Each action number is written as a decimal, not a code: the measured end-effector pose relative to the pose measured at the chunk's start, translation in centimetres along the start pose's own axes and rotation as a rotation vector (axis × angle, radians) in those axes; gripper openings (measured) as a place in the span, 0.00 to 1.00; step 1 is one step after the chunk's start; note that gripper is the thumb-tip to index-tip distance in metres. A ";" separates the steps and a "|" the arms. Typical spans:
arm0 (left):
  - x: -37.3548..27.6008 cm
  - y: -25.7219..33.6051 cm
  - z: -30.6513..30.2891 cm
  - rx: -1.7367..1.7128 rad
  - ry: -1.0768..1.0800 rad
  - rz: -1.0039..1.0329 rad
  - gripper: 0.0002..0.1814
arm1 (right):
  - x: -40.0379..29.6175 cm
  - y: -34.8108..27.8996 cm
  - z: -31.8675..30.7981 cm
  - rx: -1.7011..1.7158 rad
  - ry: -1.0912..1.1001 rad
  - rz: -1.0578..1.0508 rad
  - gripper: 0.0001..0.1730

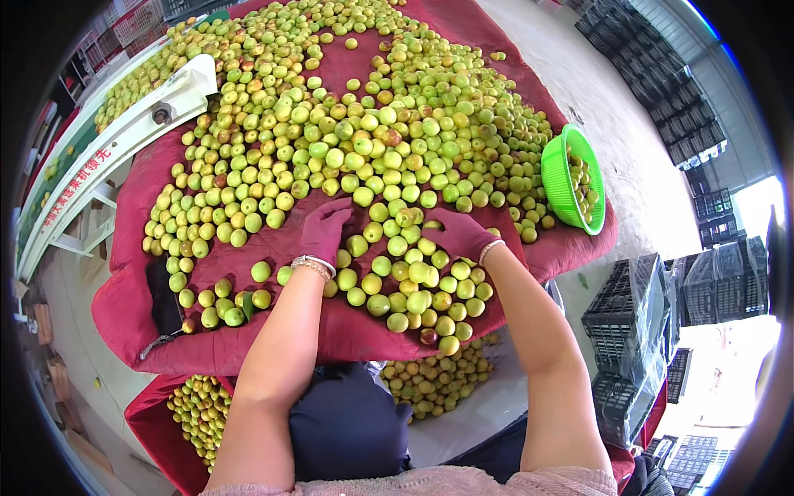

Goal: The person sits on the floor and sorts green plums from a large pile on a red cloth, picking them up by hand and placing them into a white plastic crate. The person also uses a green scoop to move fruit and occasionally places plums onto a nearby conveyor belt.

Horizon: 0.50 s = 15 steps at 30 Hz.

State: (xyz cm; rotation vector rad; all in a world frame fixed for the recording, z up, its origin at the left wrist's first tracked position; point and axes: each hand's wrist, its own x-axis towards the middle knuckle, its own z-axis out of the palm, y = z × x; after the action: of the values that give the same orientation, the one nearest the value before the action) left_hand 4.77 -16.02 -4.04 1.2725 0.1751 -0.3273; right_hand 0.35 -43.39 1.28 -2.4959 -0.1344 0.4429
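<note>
Round yellow-green fruits (pixel 366 147), which look like jujubes, lie in a broad heap on a padded red cloth (pixel 242 263). Both hands wear thin purple gloves. My left hand (pixel 327 228) rests beside the fruits, palm side turned inward, fingers bent and nothing visible in them. Across from it, my right hand (pixel 461 234) has thumb and fingers apart around the edge of several fruits, touching them without a clear grip. Between and below the hands, a looser group of fruits (pixel 409 279) reaches the cloth's front edge. A few have brown or reddish patches.
A bright green plastic basket (pixel 552 180) holding fruits stands at the right. A white conveyor frame (pixel 118 146) runs along the left. Below the cloth are a red-lined bin (pixel 155 409) of fruits and another fruit pile (pixel 437 378). Black crates (pixel 614 304) stack at right.
</note>
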 end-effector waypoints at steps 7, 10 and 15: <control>-0.3 -0.1 0.2 -0.054 0.111 0.026 0.23 | 5.5 -4.5 -5.0 0.208 0.344 0.144 0.11; -1.1 1.3 1.5 -0.277 0.113 -0.036 0.35 | 10.8 -2.4 -6.6 0.206 0.482 0.006 0.29; 0.1 2.0 -0.6 -0.404 0.253 0.024 0.32 | 13.0 -8.2 -4.4 -0.109 0.097 0.067 0.36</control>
State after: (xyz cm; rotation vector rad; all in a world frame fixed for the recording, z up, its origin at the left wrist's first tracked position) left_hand 5.51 -14.98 -2.43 0.9107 0.4199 -0.0998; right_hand 14.12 -36.53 5.68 -2.6296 -0.0377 0.3486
